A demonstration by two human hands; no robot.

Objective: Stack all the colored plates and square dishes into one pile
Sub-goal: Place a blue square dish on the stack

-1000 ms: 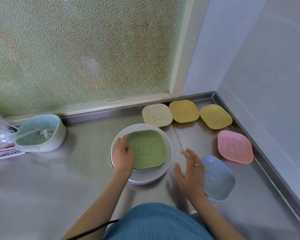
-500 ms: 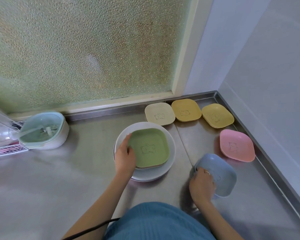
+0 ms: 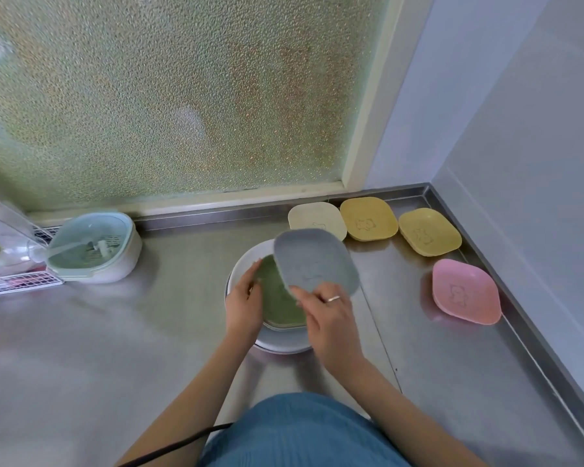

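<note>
A pile of round white plates [image 3: 246,261] sits mid-counter with a green square dish [image 3: 279,305] on top. My left hand [image 3: 244,304] rests on the green dish's left edge, fingers apart. My right hand [image 3: 329,320] grips the near edge of a blue square dish [image 3: 312,261], held tilted above the green dish. A cream dish [image 3: 312,215], two yellow dishes [image 3: 368,219] [image 3: 429,235] and a pink dish [image 3: 464,289] lie flat along the back right corner.
A mint and white lidded strainer box [image 3: 95,247] stands at the back left, next to a clear container and wire rack [image 3: 17,281]. Frosted glass rises behind the counter, and a grey wall [image 3: 536,197] and raised steel rim close the right side.
My right hand took hold of the blue dish on the counter, lifted it, and carried it left over the pile. My left hand stayed on the green dish.
</note>
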